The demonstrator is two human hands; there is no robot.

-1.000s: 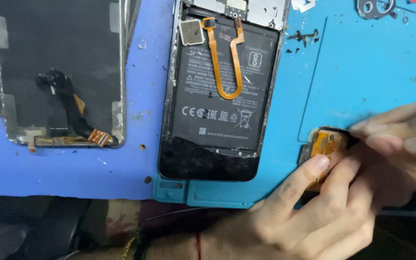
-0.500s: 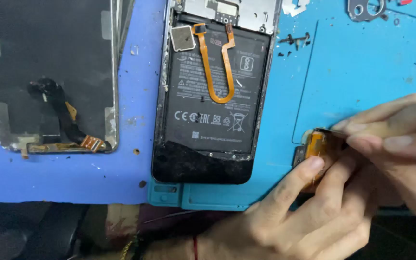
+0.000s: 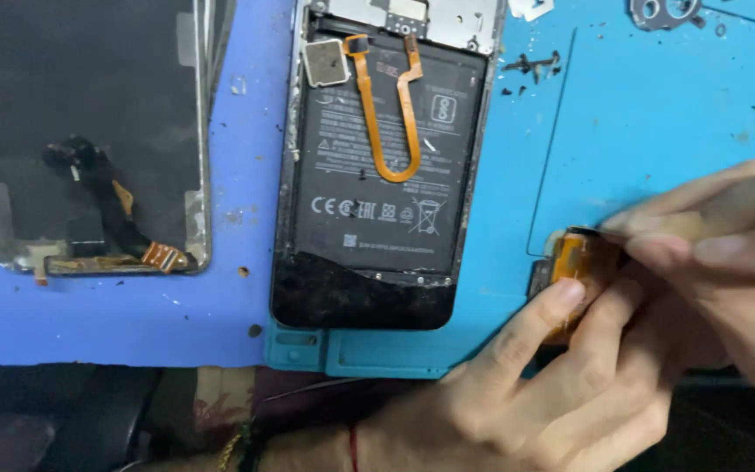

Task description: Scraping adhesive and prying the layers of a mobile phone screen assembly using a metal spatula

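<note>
Both hands grip a small orange part at the mat's right edge.
Left hand (image 3: 561, 376) and right hand (image 3: 718, 253) pinch the orange part (image 3: 577, 262) together on the blue mat (image 3: 657, 131), right of the opened phone (image 3: 382, 166).

Both hands are bare, with no gloves, rings or sleeves showing anywhere in the view. The left hand (image 3: 570, 376) shows long, slim fingers with short, plain, unpainted nails, and its forearm is uncovered down to the bottom edge. Two thin threads circle the left wrist: a red thread (image 3: 353, 444) nearer the hand, and a yellowish, twisted thread (image 3: 231, 447) further along the forearm, next to a dark band that is too dim to make out. The right hand (image 3: 727, 253) shows only its fingers and part of the palm, with short, clean, uncoloured nails; its wrist lies outside the view.
</note>
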